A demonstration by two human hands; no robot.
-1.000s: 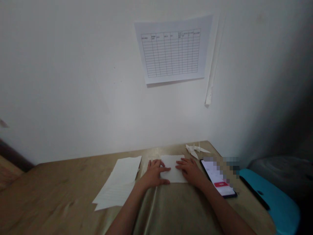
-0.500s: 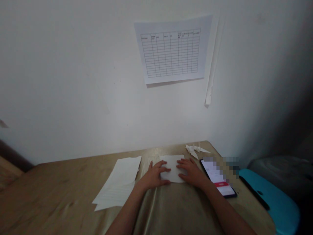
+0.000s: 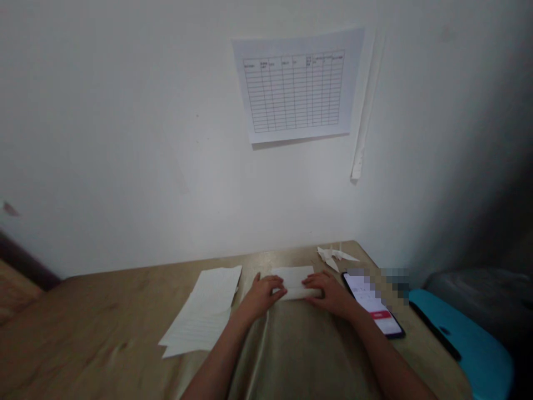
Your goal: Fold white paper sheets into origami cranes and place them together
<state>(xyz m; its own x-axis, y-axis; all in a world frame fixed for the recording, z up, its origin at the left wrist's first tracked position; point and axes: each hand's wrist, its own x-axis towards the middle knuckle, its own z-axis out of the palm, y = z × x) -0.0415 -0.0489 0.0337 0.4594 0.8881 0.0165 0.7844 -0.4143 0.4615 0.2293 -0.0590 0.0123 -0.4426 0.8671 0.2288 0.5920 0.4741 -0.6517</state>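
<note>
A white sheet of paper lies on the tan table in front of me, folded to a narrow strip. My left hand pinches its near left edge between thumb and fingers. My right hand grips the near right edge the same way. Both hands rest low on the table, fingers curled over the fold.
A stack of white sheets lies left of my left hand. Folded paper cranes sit at the table's far right corner. A lit phone lies right of my right hand. A blue seat stands beyond the table's right edge. A printed grid sheet hangs on the wall.
The sheet lay flat under my spread fingers; its near half has been lifted and folded away from me, so the paper now shows about half as deep. Both hands moved slightly forward.
</note>
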